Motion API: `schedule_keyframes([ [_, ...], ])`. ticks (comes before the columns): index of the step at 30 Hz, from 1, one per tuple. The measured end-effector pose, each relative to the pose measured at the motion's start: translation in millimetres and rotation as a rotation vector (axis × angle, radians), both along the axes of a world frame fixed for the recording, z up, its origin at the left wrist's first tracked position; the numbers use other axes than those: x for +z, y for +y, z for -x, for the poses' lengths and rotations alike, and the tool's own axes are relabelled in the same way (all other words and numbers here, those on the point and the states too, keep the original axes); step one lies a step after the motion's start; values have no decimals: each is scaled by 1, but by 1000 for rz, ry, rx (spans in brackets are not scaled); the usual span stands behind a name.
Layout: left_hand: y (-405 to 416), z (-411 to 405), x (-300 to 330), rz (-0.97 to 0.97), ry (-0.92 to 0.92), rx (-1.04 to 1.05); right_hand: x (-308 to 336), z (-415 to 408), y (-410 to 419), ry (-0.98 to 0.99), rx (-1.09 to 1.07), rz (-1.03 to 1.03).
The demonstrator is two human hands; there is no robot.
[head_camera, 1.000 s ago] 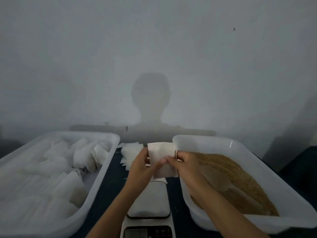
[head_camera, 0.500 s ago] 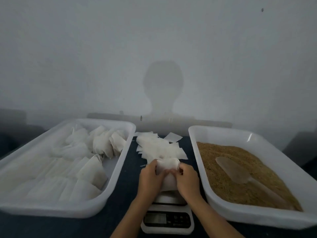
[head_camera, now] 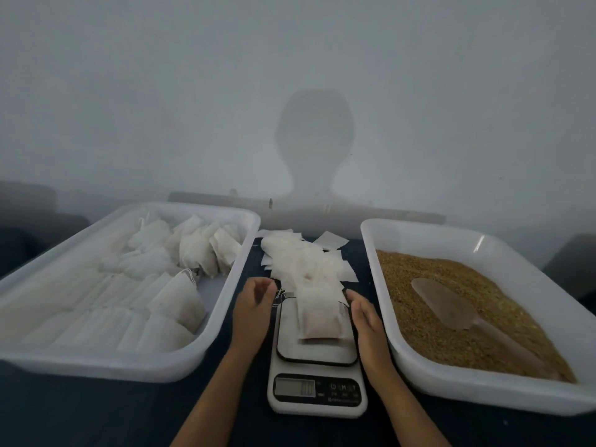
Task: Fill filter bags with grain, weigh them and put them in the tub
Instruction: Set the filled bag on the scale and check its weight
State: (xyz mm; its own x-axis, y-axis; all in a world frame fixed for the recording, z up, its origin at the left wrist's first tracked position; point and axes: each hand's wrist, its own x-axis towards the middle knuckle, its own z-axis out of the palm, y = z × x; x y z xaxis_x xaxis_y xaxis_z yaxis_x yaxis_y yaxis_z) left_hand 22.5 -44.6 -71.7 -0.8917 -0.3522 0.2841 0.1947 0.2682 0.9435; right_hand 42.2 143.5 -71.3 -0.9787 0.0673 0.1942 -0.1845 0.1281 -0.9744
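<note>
Both hands hover at either side of the scale, holding nothing: the left hand sits just left of the platform with its fingers loosely curled, and the right hand lies just right of it with the fingers nearly straight and relaxed. Between them a filled filter bag lies flat on the scale's dark, rounded-square platform, a soft white pouch of thin fabric-like paper with a darker bulge of grain showing through at its near end. The scale itself is white plastic with a small grey display whose reading is too blurred to make out. Behind it, a loose heap of flat empty bags rests on the dark table. On the left stands a wide white plastic tub with rounded corners, holding many plump filled bags, some in rows and some piled at the back. On the right, a matching tub of grain holds coarse golden-brown kernels, with a pale translucent scoop lying on top.
</note>
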Motion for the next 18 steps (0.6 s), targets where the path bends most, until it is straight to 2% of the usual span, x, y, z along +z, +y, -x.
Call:
schedule_keyframes([
  [3,-5,-1,-6,-186,-45,30,1,-1,5,-33,2,81],
  [6,-9,-1,-6,-255,-36,62,5,0,9,-25,18,68],
  [12,-10,-1,-7,-297,-52,72,5,5,11,3,46,31],
  [18,-10,0,-7,-306,-55,74,2,3,10,5,60,93],
])
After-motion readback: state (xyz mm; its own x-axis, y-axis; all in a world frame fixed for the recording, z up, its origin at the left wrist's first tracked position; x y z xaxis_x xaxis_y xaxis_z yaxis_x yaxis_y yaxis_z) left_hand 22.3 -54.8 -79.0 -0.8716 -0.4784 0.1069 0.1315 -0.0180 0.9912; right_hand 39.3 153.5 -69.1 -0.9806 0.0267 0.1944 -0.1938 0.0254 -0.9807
